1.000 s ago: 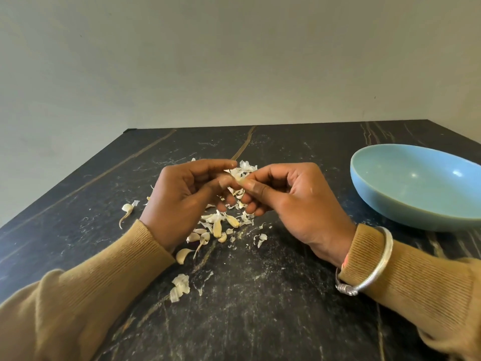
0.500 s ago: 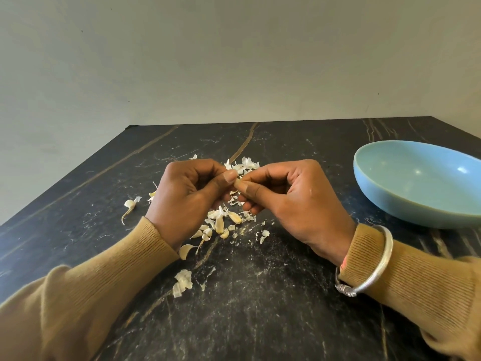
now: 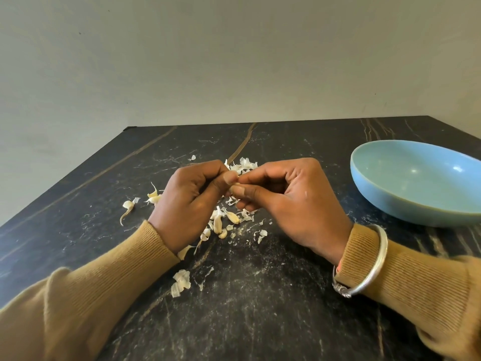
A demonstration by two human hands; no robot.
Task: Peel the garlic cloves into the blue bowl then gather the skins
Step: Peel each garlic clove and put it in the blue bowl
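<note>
My left hand and my right hand meet above the middle of the dark table, fingertips pinched together on a small garlic clove that is almost wholly hidden between them. Below the hands lie loose garlic cloves mixed with white papery skins. More skin pieces lie nearer to me, and a stray clove with a tail lies to the left. The blue bowl stands at the right, and the part of its inside that shows looks empty.
The black marble-patterned table ends at a far edge against a plain grey wall. A silver bangle sits on my right wrist.
Both hands stay pinched on the clove with small finger shifts. The view has tilted slightly, so the table sits a little higher in frame.
</note>
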